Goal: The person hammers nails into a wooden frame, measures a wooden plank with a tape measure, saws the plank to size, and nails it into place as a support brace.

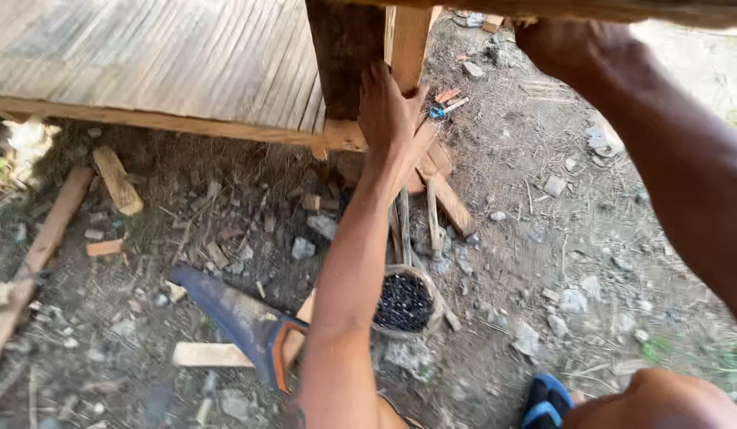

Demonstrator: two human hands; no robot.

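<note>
Centre top: my left hand [388,111] lies flat, fingers spread, against an upright wooden post [407,40]. Right hand's grip hidden. Lower centre: a round basket [434,298] holds dark, perhaps nail-like, pieces [403,303].

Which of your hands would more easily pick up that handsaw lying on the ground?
Probably the left hand: its arm passes right above the handsaw. It now presses the upright wooden strip. The right hand is raised at a beam on the far side.
</note>
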